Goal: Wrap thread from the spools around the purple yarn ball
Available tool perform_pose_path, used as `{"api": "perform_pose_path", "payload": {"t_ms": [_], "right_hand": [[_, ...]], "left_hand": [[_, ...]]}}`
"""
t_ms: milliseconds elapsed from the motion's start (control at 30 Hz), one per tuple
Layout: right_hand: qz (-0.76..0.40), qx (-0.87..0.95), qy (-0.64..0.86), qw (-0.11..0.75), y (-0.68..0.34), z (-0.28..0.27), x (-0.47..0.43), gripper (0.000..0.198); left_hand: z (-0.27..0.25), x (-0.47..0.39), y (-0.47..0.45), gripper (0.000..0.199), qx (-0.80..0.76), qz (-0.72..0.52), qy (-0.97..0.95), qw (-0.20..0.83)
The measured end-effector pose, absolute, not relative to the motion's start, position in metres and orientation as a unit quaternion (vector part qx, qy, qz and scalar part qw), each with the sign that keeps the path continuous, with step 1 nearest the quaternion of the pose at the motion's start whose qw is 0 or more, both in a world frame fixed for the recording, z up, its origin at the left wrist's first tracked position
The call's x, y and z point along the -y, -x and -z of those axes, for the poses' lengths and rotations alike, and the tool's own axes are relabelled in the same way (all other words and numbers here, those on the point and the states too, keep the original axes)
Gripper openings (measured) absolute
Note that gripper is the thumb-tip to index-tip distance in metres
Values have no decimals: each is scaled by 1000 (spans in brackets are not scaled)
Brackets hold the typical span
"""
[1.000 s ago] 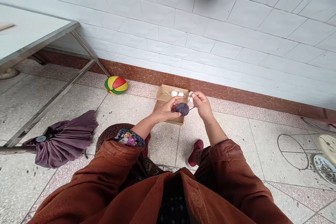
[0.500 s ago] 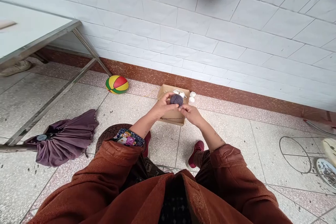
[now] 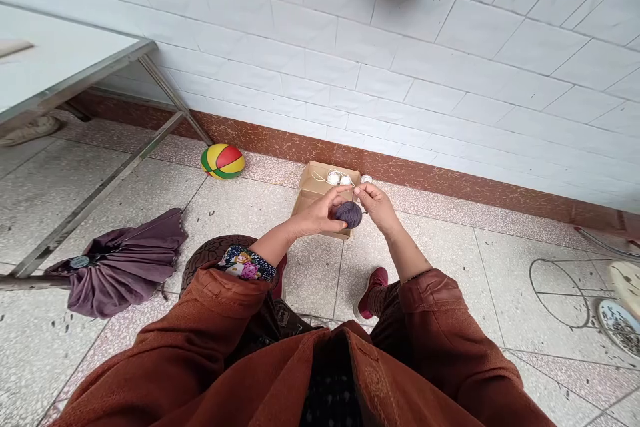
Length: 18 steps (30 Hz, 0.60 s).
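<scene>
A dark purple-grey ball of yarn (image 3: 349,215) sits in the fingers of my left hand (image 3: 320,211), which curl around its left side. Just above the ball, my right hand (image 3: 376,205) is closed in a pinch, with a thin dark strand running between its fingertips and the ball. Below both hands lies an open cardboard box (image 3: 311,177) on the floor. White balls of yarn (image 3: 333,177) with loose strands rest in its far part. Another white ball (image 3: 367,179) is just outside the box, partly hidden by my right hand.
To the left, a colourful ball (image 3: 223,161) lies by a metal-framed table (image 3: 100,67). A folded purple umbrella (image 3: 130,263) hangs near its lower bar. On the right are a wire ring stand (image 3: 560,293) and a dish of seeds (image 3: 620,327). A tiled wall (image 3: 320,47) rises ahead.
My left hand and the yarn ball have moved slightly right and nearer to me. My right hand has moved up and right, away from the ball, with the strand drawn between them.
</scene>
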State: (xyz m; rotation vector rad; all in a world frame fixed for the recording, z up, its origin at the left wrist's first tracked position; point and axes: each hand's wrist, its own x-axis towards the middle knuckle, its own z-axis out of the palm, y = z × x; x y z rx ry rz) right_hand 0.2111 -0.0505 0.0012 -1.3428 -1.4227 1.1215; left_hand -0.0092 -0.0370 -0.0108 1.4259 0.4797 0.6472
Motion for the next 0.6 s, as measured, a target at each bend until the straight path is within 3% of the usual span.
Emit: {"api": "perform_pose_path", "payload": {"t_ms": [167,267,400,600], "right_hand": [[-426,581,582,377,-200,17,51,30],[-417,609,583,340,-195,17,54,22],[-437,659,519,325,-188,5,62,29],[-513,647,436,357,-192,-14,74,48]], "left_hand": [[9,33,11,66,-246,-355,-530,730],[12,27,12,68,-292,-390,-494,720],[17,17,11,66,-361,-436,-518,641],[20,15,12,62,-386,-393,-613,567]]}}
